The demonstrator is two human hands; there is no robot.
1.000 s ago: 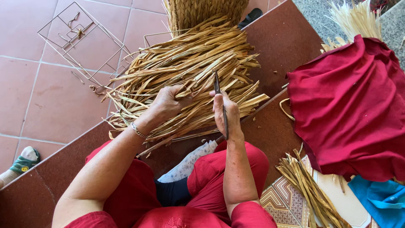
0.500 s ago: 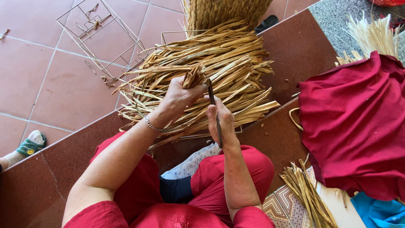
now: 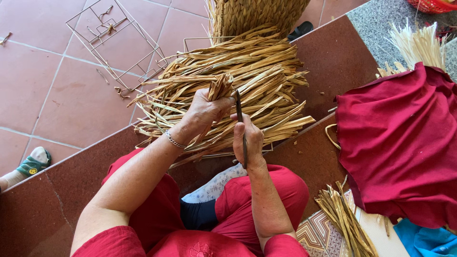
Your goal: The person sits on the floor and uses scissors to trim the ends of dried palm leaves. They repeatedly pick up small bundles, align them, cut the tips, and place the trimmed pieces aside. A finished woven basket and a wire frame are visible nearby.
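A big heap of dried straw-coloured plant strips [image 3: 247, 71] lies on the tiled floor in front of me. My left hand [image 3: 204, 112] grips a small bunch of these strips [image 3: 220, 86] and holds it upright above the heap. My right hand [image 3: 247, 140] holds a thin dark metal tool [image 3: 241, 119], its tip up next to the bunch. A silver bracelet is on my left wrist. My red-clad knees are below both hands.
A bare wire frame [image 3: 114, 38] stands on the red tiles at upper left. A woven basket [image 3: 257, 14] sits behind the heap. A red cloth [image 3: 400, 147] covers something at right, with a smaller strip bundle [image 3: 345, 221] below it. Another person's foot [image 3: 31, 164] shows at left.
My left hand has lifted a small bunch of strips out of the heap and raised it upright. My right hand with the tool has moved up beside the bunch.
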